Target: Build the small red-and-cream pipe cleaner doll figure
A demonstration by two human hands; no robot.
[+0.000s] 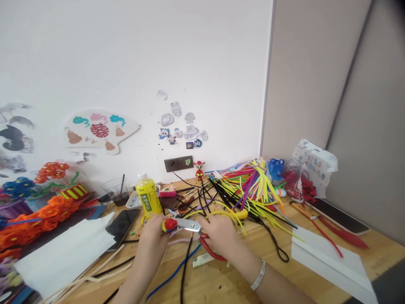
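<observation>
A: Quick one. Hands?
B: Left hand (154,236) was closed round a small red-and-yellow piece (170,224), its red end showing past the fingers. Right hand (220,237) was closed on red-handled pliers (189,225).
A: Where was the piece?
B: Centre front, above the desk (275,270), right by the metal head of the pliers. Touching or not, couldn't tell.
A: Which way did things point?
B: Pliers' head aimed left, slightly up; handles curved down and right under the right hand, so the long axis ran mostly sideways. Red end of the piece faced right, toward the pliers; its own long axis, mostly hidden by the fingers, couldn't tell.
A: Clutter?
B: Loads. Yellow bottle (148,196), upright, just beyond the left hand. Big heap of fuzzy stems (259,185) beyond the right hand and off to the right, loose black stems (205,202) crossing in the middle. Pale tube (202,259) lay below the right hand, blue stem (174,274) between the forearms.
A: Sides?
B: Left: white sheet (69,253), dark phone (125,226), orange fuzzy flowers (47,215), clear cup (118,194) with something dark in it. Right: folded paper (332,261), orange-and-red tool (343,233), dark tablet (338,215).
A: Back?
B: Little red figure (199,169), upright near the wall socket (179,163).
</observation>
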